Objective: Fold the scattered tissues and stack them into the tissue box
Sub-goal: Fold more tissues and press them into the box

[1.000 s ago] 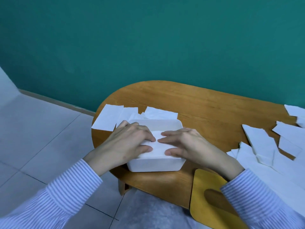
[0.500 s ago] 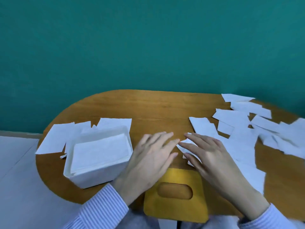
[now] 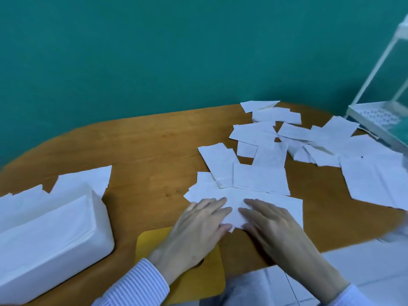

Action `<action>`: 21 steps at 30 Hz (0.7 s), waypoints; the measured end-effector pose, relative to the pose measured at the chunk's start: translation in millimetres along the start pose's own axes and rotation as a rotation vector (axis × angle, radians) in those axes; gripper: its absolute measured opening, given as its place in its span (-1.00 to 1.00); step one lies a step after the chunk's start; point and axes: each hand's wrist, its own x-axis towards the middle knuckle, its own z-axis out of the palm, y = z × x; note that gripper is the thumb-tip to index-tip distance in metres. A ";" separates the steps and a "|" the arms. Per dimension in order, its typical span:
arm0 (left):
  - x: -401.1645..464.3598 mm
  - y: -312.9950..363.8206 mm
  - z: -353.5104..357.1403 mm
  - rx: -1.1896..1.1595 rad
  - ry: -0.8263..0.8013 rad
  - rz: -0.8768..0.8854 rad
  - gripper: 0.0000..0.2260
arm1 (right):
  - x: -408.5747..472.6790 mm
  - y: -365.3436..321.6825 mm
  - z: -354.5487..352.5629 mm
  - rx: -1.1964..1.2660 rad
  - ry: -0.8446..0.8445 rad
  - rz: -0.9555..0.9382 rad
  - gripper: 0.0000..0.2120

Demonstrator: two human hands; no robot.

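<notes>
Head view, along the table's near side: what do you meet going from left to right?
Tissue box → yellow lid → left hand → right hand, both flat on a tissue → big unfolded tissue at far right.

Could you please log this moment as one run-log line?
left hand: flat on white tissue sheet | right hand: flat on same sheet | white rectangular tissue box: holds folded stack | scattered tissues: remain on wooden table
</notes>
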 end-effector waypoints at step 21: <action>69.4 -13.5 -2.1 0.024 0.177 0.138 -0.75 | 39.8 58.5 -24.7 -0.030 -0.024 -0.034 -0.78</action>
